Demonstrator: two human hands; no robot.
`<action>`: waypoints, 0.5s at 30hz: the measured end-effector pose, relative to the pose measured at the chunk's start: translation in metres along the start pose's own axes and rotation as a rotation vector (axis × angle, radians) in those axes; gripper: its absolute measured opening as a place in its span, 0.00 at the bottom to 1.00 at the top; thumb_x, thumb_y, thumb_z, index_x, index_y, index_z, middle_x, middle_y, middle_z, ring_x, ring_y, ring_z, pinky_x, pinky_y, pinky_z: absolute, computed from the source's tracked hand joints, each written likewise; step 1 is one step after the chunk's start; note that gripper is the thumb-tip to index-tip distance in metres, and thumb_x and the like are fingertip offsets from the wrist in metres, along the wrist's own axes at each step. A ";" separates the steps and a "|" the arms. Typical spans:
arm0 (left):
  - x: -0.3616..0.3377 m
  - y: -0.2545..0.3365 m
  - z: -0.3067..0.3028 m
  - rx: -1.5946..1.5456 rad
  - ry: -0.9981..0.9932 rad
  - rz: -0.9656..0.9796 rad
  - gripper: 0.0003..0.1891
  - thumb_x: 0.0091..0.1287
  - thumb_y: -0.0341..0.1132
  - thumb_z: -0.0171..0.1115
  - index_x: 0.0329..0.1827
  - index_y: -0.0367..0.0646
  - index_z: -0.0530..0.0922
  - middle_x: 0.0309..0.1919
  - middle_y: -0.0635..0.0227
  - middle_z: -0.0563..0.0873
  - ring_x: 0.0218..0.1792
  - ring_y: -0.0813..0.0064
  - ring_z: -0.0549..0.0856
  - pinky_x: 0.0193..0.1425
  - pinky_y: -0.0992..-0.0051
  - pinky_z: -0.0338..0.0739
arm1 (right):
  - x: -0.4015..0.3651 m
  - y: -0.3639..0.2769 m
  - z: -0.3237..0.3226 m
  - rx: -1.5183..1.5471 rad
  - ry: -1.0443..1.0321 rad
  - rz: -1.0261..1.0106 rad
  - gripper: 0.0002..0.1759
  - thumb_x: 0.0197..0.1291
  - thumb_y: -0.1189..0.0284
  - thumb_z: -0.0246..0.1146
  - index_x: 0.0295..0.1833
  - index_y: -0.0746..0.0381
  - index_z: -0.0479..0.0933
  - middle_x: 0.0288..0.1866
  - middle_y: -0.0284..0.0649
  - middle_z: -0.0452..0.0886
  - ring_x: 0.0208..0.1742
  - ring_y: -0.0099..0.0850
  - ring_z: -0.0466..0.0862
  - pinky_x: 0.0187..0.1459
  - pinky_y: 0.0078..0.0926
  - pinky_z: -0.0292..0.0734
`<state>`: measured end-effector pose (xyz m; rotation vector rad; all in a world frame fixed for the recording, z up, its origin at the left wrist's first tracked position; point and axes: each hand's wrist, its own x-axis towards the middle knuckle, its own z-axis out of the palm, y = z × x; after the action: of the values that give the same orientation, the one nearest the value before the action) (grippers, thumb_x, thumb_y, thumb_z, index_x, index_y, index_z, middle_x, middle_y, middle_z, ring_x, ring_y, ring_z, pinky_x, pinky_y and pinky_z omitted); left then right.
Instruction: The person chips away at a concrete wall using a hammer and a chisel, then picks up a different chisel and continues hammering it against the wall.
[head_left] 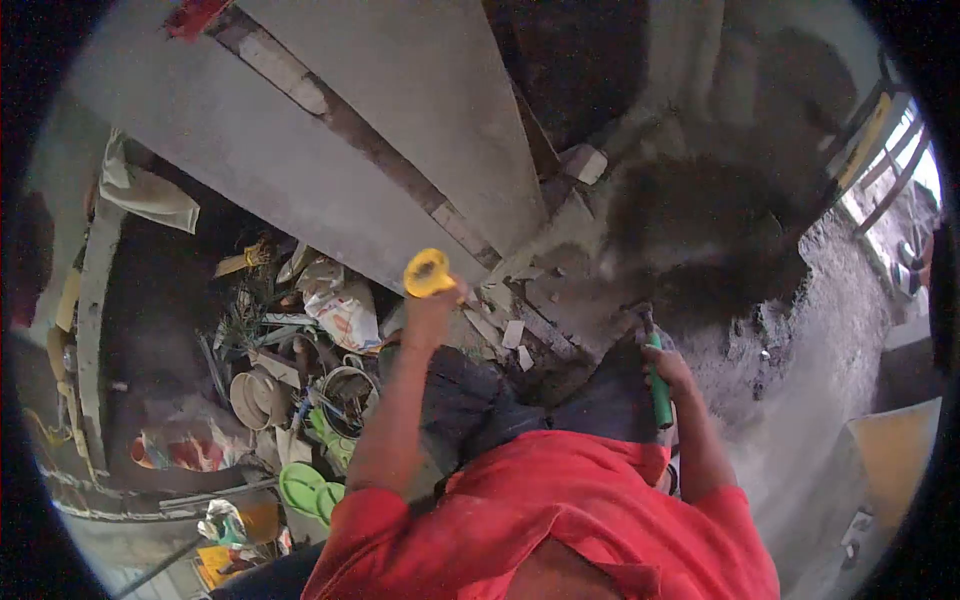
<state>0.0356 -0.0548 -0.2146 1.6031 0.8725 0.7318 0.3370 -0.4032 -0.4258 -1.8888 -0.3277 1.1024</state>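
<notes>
My left hand (437,303) is raised in front of the grey wall and closed on a yellow round, cup-like piece (427,272) with a dark, hollow-looking middle. Its exact kind is hard to make out. My right hand (669,368) wraps round the green handle of a hammer (661,402), held low beside my right leg. The hammer's dark head points away from me, towards the rubble. Between the two hands, broken pieces of masonry (513,334) lie on the ground.
A long groove (375,150) runs down the grey wall (270,150). To the left are a heap of buckets (258,398), bags (340,312) and scraps, with green slippers (305,490) nearer me. A rough grey mound (790,350) rises on the right, near a tan board (895,450).
</notes>
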 end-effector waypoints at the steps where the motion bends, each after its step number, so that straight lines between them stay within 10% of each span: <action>1: 0.005 0.018 -0.007 -0.095 0.015 -0.021 0.11 0.56 0.26 0.66 0.42 0.40 0.79 0.35 0.72 0.82 0.36 0.82 0.80 0.43 0.77 0.74 | -0.022 -0.030 0.002 0.124 0.024 0.166 0.13 0.61 0.61 0.63 0.38 0.60 0.76 0.23 0.36 0.76 0.17 0.29 0.76 0.18 0.33 0.72; 8: 0.027 0.129 -0.030 -0.178 0.000 0.232 0.13 0.55 0.25 0.68 0.44 0.41 0.79 0.38 0.72 0.83 0.40 0.80 0.82 0.46 0.76 0.76 | -0.041 -0.048 0.003 0.268 0.022 0.017 0.13 0.59 0.61 0.65 0.38 0.60 0.76 0.22 0.34 0.74 0.17 0.29 0.75 0.18 0.33 0.72; 10: 0.031 0.149 -0.033 -0.078 0.087 0.316 0.15 0.56 0.26 0.69 0.46 0.40 0.79 0.40 0.71 0.84 0.42 0.79 0.82 0.49 0.75 0.77 | -0.038 -0.048 -0.001 0.246 -0.056 0.111 0.35 0.59 0.73 0.63 0.72 0.49 0.62 0.32 0.34 0.76 0.24 0.27 0.75 0.22 0.28 0.76; 15: 0.054 0.160 -0.051 0.029 0.058 0.363 0.17 0.56 0.26 0.68 0.50 0.40 0.79 0.43 0.70 0.85 0.46 0.76 0.83 0.53 0.73 0.77 | -0.039 -0.051 0.004 0.246 -0.025 0.109 0.35 0.59 0.74 0.63 0.73 0.48 0.62 0.32 0.34 0.76 0.24 0.27 0.75 0.21 0.29 0.76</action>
<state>0.0474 -0.0001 -0.0476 1.7966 0.6401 1.0270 0.3219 -0.3963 -0.3638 -1.6916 -0.0979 1.1830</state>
